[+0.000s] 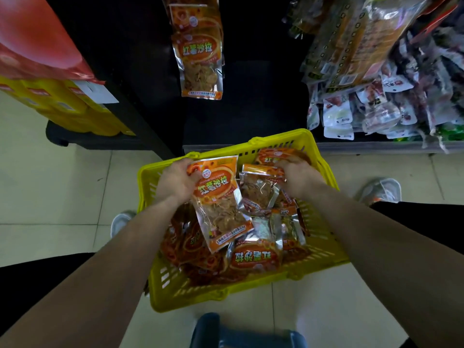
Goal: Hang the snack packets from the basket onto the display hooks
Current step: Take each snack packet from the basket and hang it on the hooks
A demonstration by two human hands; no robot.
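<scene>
A yellow plastic basket (324, 237) stands on the floor, filled with several orange snack packets. My left hand (175, 180) grips the top corner of one orange packet (219, 204), lifted above the heap. My right hand (298, 175) grips the top edge of a second packet (259, 189) at the basket's far side. Above, several matching packets (199, 54) hang against the dark display panel; the hook itself is hidden behind them.
Yellow boxes (75, 109) under a red box sit on a low shelf at left. Mixed snack bags (376, 96) crowd the shelf at right. Shoes (381, 190) stand on the pale tile floor beside the basket.
</scene>
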